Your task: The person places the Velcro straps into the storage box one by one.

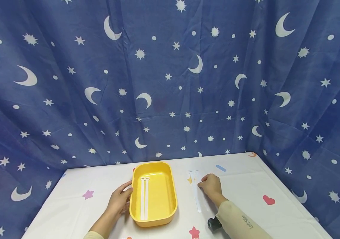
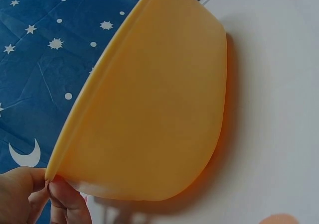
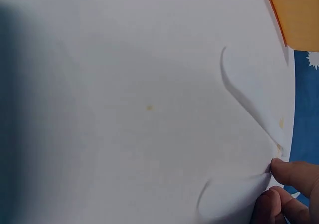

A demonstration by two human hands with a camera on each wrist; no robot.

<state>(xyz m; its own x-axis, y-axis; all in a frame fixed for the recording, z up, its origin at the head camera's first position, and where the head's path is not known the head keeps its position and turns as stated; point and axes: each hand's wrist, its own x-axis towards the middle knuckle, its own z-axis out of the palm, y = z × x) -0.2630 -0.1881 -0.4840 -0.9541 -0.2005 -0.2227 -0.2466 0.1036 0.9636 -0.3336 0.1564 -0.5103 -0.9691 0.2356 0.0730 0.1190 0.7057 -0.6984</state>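
Observation:
My left hand (image 1: 118, 200) pinches the left rim of a yellow plastic tray (image 1: 174, 199); the left wrist view shows thumb and fingers on that rim. Two flat white strips with slotted ends, one strip (image 1: 142, 199) left of another strip (image 1: 146, 199), lie side by side inside it. Right of the tray, a similar pale strip (image 1: 196, 196) lies on the table. Beside it my right hand (image 1: 211, 187) pinches the edge of another pale strip (image 3: 229, 201) between thumb and fingers. That strip is hard to make out in the head view.
A white tablecloth (image 1: 241, 205) printed with coloured shapes covers the table. Behind it and at the sides hangs a blue curtain (image 1: 164, 99) with moons and stars. A small black object (image 1: 214, 223) shows under my right forearm.

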